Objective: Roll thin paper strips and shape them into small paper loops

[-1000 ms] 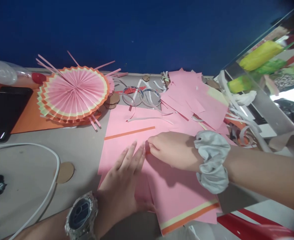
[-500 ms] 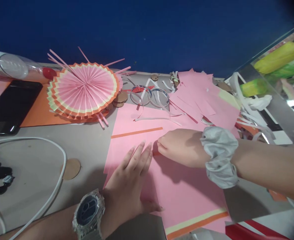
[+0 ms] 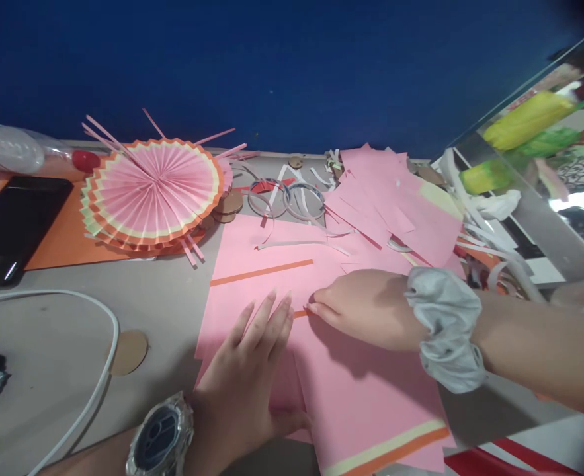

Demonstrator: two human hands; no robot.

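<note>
My left hand (image 3: pixel 249 370) lies flat with fingers stretched out on a pink paper sheet (image 3: pixel 361 396), pressing it onto the table; a watch is on that wrist. My right hand (image 3: pixel 361 307), with a grey scrunchie on the wrist, has its fingers drawn together in a pinch on a thin orange strip (image 3: pixel 300 313) at the sheet's fold, just right of my left fingertips. A longer orange strip (image 3: pixel 262 272) lies on the pink paper above both hands.
A pleated pink paper fan (image 3: pixel 155 192) rests on orange paper at the back left. A black phone (image 3: pixel 11 228) and a white cable (image 3: pixel 98 370) are at the left. Pink paper scraps (image 3: pixel 395 205), white strips and rings (image 3: pixel 286 198) crowd the back right.
My right hand has slid a little to the right, baring a short piece of orange strip between the two hands. My left hand stays flat on the paper.
</note>
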